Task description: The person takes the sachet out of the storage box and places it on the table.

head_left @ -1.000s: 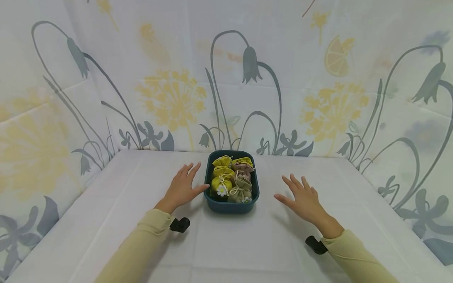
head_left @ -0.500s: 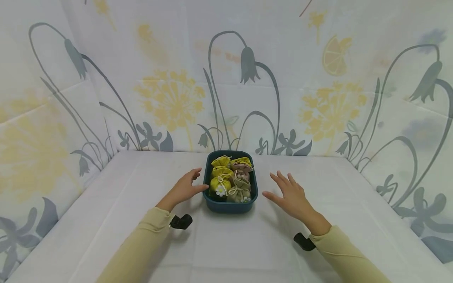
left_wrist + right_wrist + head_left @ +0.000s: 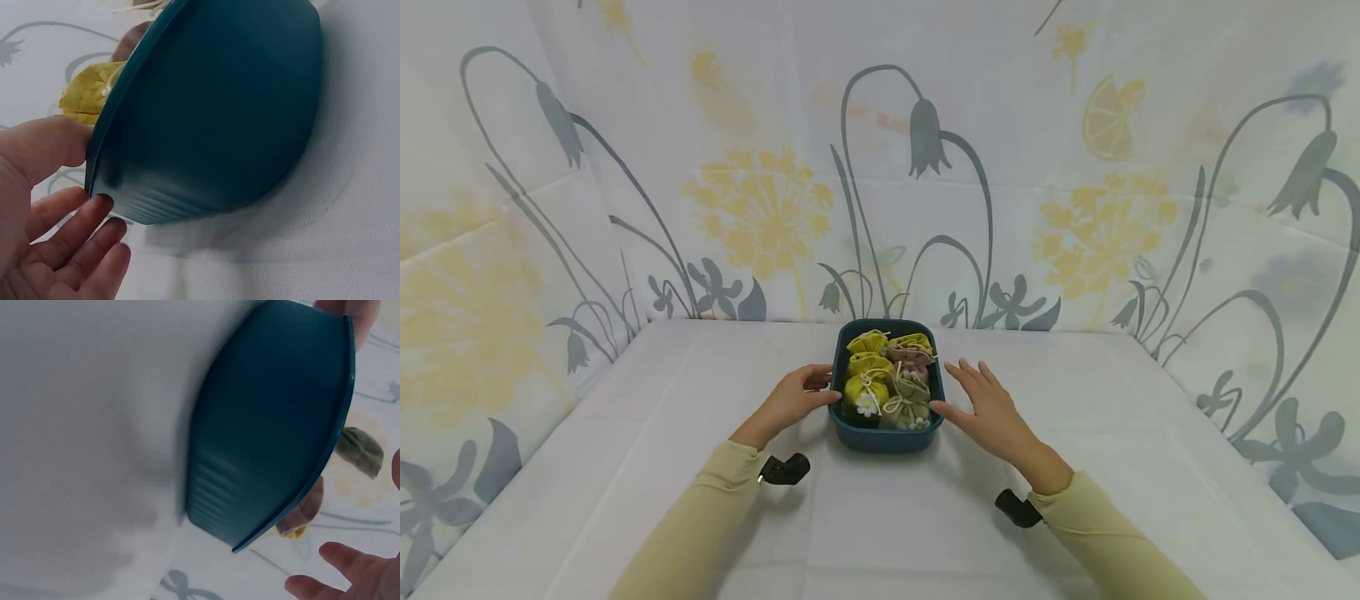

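A dark teal plastic bin (image 3: 886, 440) with rounded corners stands on the table. Several small drawstring pouches fill it: yellow pouches (image 3: 868, 371) on the left, one with a white flower, and a grey-green pouch (image 3: 907, 404) and pinkish ones on the right. My left hand (image 3: 790, 402) pinches the bin's left rim, thumb at the top edge and fingertips against the outer wall, as the left wrist view shows. Beside the right rim my right hand (image 3: 992, 417) is spread, its thumb tip overlapping the rim in the head view; the right wrist view shows its fingers (image 3: 350, 565) apart from the wall.
A white cloth covers the table (image 3: 880, 525). Behind it hangs a white curtain (image 3: 1045, 125) printed with grey and yellow flowers, which also closes in both sides. A black wrist camera (image 3: 784, 470) sits under the left sleeve, another camera (image 3: 1018, 508) under the right.
My right hand has moved left to the bin's right side. My left hand's fingers have curled from spread to holding the left rim. The bin and pouches stay in place.
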`<state>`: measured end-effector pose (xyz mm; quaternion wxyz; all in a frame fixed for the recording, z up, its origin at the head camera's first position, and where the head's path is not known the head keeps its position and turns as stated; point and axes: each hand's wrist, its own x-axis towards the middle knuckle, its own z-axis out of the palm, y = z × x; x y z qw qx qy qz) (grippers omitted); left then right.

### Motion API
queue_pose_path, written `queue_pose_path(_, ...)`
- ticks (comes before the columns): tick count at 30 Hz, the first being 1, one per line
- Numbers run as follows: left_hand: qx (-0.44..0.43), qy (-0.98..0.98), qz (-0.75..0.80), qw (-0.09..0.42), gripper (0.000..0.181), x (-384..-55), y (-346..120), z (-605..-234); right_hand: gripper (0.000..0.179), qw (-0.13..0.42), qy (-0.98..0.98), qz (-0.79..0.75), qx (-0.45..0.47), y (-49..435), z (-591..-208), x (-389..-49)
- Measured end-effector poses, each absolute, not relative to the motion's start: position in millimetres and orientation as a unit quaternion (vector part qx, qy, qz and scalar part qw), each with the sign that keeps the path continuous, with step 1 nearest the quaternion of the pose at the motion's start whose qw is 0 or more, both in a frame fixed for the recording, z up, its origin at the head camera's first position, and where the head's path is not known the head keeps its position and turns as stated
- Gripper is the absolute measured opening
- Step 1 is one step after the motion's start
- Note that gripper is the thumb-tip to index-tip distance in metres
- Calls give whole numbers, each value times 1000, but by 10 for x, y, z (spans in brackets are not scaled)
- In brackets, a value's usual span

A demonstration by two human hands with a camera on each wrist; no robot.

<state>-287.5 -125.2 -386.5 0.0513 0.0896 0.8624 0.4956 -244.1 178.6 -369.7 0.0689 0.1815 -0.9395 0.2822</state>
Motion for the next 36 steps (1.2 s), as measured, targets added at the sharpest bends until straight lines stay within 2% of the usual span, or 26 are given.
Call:
queue_pose_path(9, 49, 826, 556, 77, 56, -2873, -1239, -3869, 75, 53, -926, 323, 188, 1617, -3627, -2460)
queue_pose_path(15, 39, 802, 589, 92, 58, -2886, -1246, -3898, 71, 64, -912, 354, 197, 1548, -3658, -2483)
queue_pose_path(23, 34, 799, 593, 92, 57, -2896, -1242, -3930, 54, 74, -888, 402, 213, 1473, -3707, -2558)
queue_pose_path(31, 37, 798, 595, 91, 58, -2900, -1231, -3923, 35, 40, -885, 413, 213, 1452, -3664, -2651)
queue_pose_path(36, 30, 795, 599, 90, 58, -2902, -1238, -3928, 29, 7, -868, 450, 208, 1455, -3630, -2720)
